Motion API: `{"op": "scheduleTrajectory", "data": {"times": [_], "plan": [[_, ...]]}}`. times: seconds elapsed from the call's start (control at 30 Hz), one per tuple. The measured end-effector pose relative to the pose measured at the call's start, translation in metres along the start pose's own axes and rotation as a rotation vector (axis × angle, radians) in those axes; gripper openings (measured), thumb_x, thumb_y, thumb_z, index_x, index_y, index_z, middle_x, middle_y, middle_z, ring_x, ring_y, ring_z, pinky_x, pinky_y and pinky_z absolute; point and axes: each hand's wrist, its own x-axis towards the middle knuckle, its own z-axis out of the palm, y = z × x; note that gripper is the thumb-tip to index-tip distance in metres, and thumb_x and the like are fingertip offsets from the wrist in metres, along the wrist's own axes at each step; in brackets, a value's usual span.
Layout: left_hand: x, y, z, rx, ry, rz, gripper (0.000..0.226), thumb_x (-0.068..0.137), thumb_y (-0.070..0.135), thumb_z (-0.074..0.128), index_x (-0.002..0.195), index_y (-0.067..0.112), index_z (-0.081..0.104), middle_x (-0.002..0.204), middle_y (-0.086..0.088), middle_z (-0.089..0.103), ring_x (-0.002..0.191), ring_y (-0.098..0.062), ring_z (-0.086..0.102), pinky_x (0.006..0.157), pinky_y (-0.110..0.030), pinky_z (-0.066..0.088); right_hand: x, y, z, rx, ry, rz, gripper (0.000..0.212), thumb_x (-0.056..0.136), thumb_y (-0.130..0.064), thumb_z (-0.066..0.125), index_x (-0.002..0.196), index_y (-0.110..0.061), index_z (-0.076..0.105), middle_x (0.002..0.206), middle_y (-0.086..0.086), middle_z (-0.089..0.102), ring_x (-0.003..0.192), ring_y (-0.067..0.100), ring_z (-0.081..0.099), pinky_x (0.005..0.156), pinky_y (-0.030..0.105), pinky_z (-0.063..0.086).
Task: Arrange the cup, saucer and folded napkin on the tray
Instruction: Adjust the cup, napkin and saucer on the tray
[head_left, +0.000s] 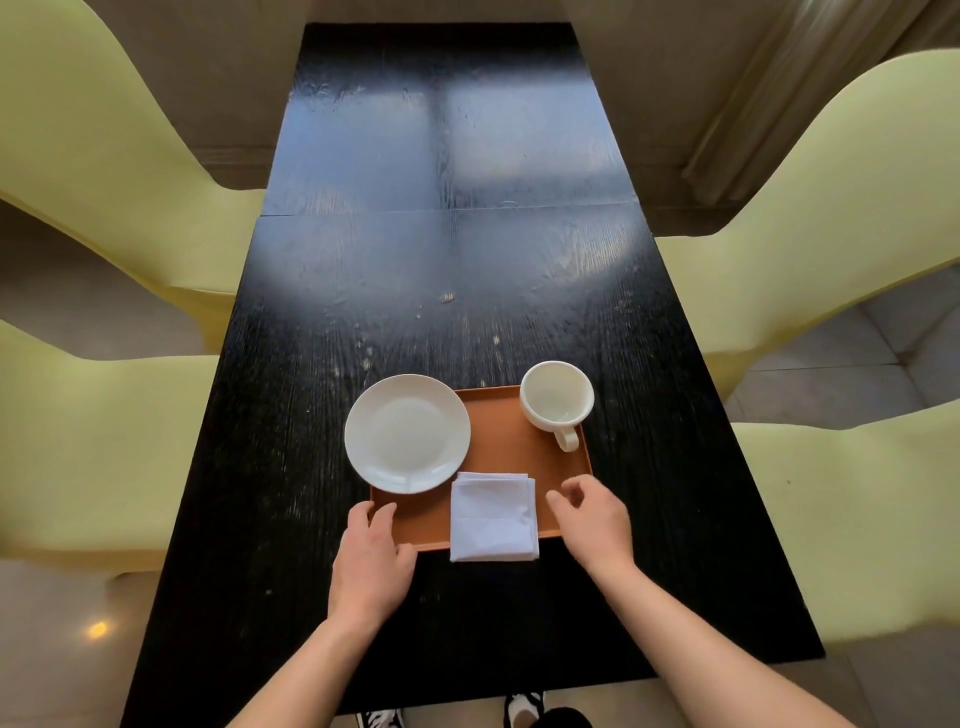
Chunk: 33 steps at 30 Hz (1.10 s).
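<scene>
An orange-brown tray (506, 457) lies on the black table. A white saucer (408, 434) rests on its left part and overhangs the left and far rims. A white cup (557, 397), empty and upright, stands at the tray's far right corner with its handle pointing toward me. A folded white napkin (493, 517) lies on the tray's near side and sticks out over the near rim. My left hand (371, 558) rests at the tray's near left corner, fingers touching the rim. My right hand (592, 519) hovers at the near right corner, fingers curled and apart, holding nothing.
The long black table (452, 260) stretches away from me. Pale yellow-green chairs stand on both sides, with one at the left (93, 441) and one at the right (841, 519) closest. My shoes show under the table's near edge.
</scene>
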Motion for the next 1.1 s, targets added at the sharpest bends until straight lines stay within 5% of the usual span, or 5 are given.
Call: {"op": "scheduleTrajectory", "data": {"times": [0.27, 0.47, 0.73, 0.9, 1.1], "plan": [[0.000, 0.005, -0.001, -0.083, 0.002, -0.048, 0.059, 0.087, 0.018, 0.055, 0.145, 0.015, 0.045, 0.155, -0.007, 0.032, 0.131, -0.027, 0.047, 0.105, -0.045, 0.045, -0.008, -0.030, 0.011, -0.377, -0.205, 0.012, 0.036, 0.089, -0.056, 0.062, 0.107, -0.026, 0.053, 0.098, -0.004, 0.062, 0.087, 0.019, 0.057, 0.068, 0.034, 0.043], [-0.001, 0.011, 0.000, -0.082, -0.003, -0.067, 0.060, 0.086, 0.018, 0.055, 0.144, 0.015, 0.046, 0.155, -0.010, 0.032, 0.136, -0.028, 0.041, 0.106, -0.045, 0.044, 0.001, -0.038, 0.021, -0.236, -0.220, 0.127, 0.039, 0.082, -0.046, 0.076, 0.105, -0.022, 0.056, 0.099, -0.004, 0.063, 0.088, 0.016, 0.059, 0.055, 0.027, 0.034], [-0.017, 0.053, 0.030, -0.096, -0.066, 0.208, 0.032, 0.086, 0.023, 0.053, 0.117, 0.025, 0.062, 0.107, 0.005, 0.060, 0.102, -0.014, 0.055, 0.079, -0.031, 0.045, 0.015, -0.021, 0.010, -0.119, -0.127, 0.131, 0.030, 0.080, -0.044, 0.080, 0.087, -0.027, 0.057, 0.086, -0.009, 0.062, 0.080, 0.012, 0.060, 0.062, 0.029, 0.042], [-0.007, 0.090, 0.052, -0.172, -0.171, 0.139, 0.043, 0.089, 0.018, 0.052, 0.132, 0.012, 0.056, 0.124, -0.004, 0.059, 0.115, -0.022, 0.056, 0.095, -0.031, 0.044, 0.022, -0.008, 0.001, -0.088, -0.039, 0.106, 0.026, 0.083, -0.041, 0.079, 0.086, -0.026, 0.058, 0.084, -0.007, 0.065, 0.078, 0.013, 0.062, 0.061, 0.029, 0.046], [0.004, 0.101, 0.052, -0.214, -0.173, 0.143, 0.029, 0.081, 0.011, 0.054, 0.108, 0.012, 0.067, 0.106, -0.003, 0.065, 0.092, -0.018, 0.057, 0.079, -0.029, 0.040, 0.028, 0.001, -0.008, -0.048, 0.000, -0.007, 0.023, 0.092, -0.028, 0.072, 0.114, -0.019, 0.067, 0.098, -0.005, 0.068, 0.092, 0.014, 0.064, 0.078, 0.028, 0.050]]}}
